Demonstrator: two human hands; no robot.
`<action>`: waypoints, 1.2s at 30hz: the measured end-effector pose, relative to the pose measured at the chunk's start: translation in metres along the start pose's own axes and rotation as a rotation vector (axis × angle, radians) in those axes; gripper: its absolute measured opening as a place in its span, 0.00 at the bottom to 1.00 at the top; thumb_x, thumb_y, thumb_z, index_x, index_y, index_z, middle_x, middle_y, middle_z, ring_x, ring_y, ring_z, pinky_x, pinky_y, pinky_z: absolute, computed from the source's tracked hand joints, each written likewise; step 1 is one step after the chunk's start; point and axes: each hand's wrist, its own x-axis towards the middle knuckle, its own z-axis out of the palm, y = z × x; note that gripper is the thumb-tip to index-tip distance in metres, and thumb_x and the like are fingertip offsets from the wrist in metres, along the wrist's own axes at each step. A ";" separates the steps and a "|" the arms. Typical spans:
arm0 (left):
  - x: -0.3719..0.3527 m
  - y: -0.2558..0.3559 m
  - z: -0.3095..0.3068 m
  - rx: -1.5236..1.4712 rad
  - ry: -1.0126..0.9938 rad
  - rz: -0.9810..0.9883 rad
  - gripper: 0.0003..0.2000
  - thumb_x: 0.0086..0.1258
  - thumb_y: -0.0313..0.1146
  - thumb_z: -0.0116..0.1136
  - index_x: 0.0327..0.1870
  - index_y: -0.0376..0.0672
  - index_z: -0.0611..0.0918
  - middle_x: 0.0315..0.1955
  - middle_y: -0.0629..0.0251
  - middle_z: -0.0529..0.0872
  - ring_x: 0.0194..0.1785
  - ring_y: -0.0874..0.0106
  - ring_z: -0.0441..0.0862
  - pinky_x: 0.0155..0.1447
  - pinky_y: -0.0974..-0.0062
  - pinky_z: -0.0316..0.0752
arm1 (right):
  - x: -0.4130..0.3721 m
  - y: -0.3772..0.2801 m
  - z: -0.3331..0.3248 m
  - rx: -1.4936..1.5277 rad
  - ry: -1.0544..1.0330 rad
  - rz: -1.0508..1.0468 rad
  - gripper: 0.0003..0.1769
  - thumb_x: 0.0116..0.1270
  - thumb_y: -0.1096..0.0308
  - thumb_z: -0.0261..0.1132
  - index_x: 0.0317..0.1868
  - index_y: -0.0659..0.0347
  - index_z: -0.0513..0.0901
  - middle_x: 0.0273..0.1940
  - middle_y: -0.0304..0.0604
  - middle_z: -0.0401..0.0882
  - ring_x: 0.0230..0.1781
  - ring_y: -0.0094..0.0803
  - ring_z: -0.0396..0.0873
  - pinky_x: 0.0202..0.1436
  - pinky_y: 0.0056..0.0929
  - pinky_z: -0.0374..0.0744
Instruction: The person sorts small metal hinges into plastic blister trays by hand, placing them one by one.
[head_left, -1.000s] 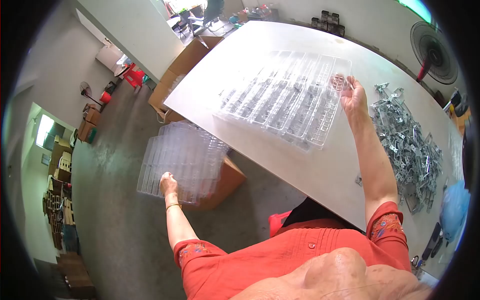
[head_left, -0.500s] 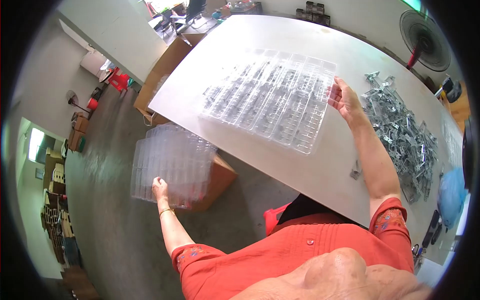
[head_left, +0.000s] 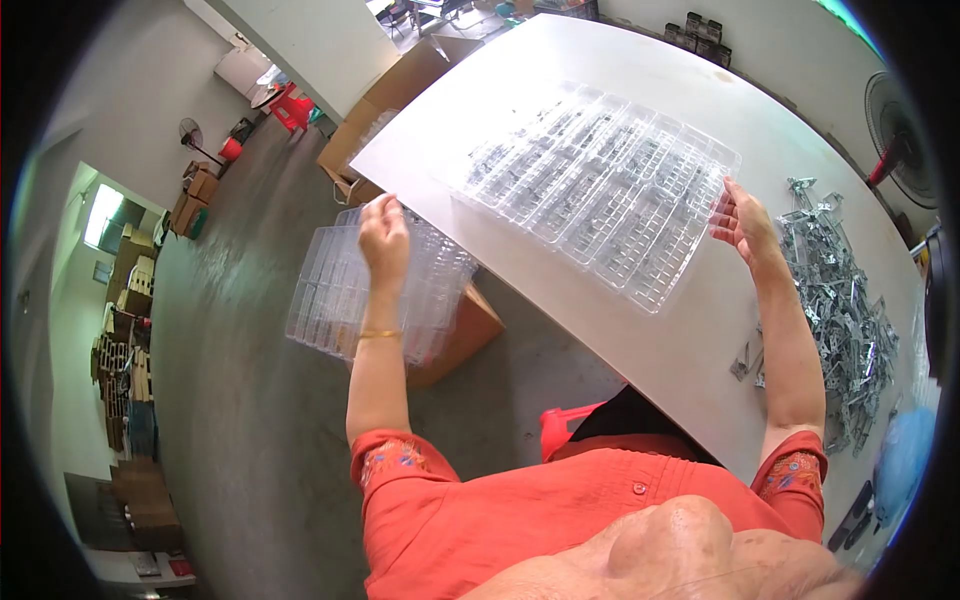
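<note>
A clear plastic tray (head_left: 600, 190) with long compartments lies on the white table (head_left: 540, 320), rows of small metal parts showing in it. My right hand (head_left: 745, 222) grips its right edge, fingers closed at the rim. To the left, beside the table edge and lower down, is a stack of clear plastic trays (head_left: 325, 290). My left hand (head_left: 385, 240) is raised in front of the stack's far side, close to the table's left edge. Its fingers are curled, and whatever they may hold is hidden.
Loose metal parts (head_left: 835, 300) are heaped on the table's right side. Cardboard boxes stand under the trays (head_left: 465, 340) and behind the table's left edge (head_left: 395, 90). A red stool (head_left: 562, 430) is by the near edge; a fan (head_left: 895, 150) stands at the far right.
My left hand has left the near edge of the tray stack and moved up toward the table edge. The view has turned slightly; my right hand stays at the tray's right edge.
</note>
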 end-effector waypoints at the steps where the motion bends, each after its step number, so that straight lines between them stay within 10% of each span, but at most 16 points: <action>1: 0.009 0.010 0.014 -0.043 -0.038 -0.054 0.13 0.81 0.36 0.59 0.54 0.35 0.86 0.48 0.49 0.89 0.52 0.55 0.86 0.61 0.61 0.79 | 0.000 -0.001 -0.001 0.001 0.001 -0.003 0.29 0.77 0.44 0.65 0.53 0.67 0.77 0.45 0.48 0.79 0.40 0.37 0.83 0.37 0.36 0.89; 8: 0.045 -0.006 0.100 -0.200 -0.143 -0.422 0.24 0.83 0.46 0.57 0.60 0.28 0.83 0.58 0.45 0.88 0.63 0.57 0.84 0.67 0.62 0.77 | 0.003 -0.006 0.011 0.007 0.006 -0.047 0.27 0.82 0.45 0.60 0.51 0.67 0.77 0.36 0.44 0.78 0.31 0.34 0.84 0.31 0.34 0.90; 21: 0.060 -0.067 0.152 -0.210 -0.171 -0.365 0.19 0.82 0.39 0.51 0.52 0.28 0.84 0.46 0.44 0.89 0.51 0.52 0.84 0.60 0.59 0.76 | 0.014 -0.009 0.022 -0.564 0.077 -0.105 0.38 0.85 0.41 0.49 0.44 0.76 0.83 0.27 0.52 0.86 0.22 0.41 0.88 0.30 0.37 0.88; 36: 0.067 -0.055 0.149 -0.337 -0.181 -0.494 0.14 0.82 0.37 0.51 0.51 0.33 0.83 0.43 0.61 0.86 0.45 0.69 0.82 0.53 0.71 0.77 | -0.009 -0.023 0.029 -0.683 -0.033 -0.032 0.39 0.86 0.39 0.45 0.53 0.76 0.80 0.27 0.49 0.84 0.21 0.34 0.83 0.24 0.35 0.85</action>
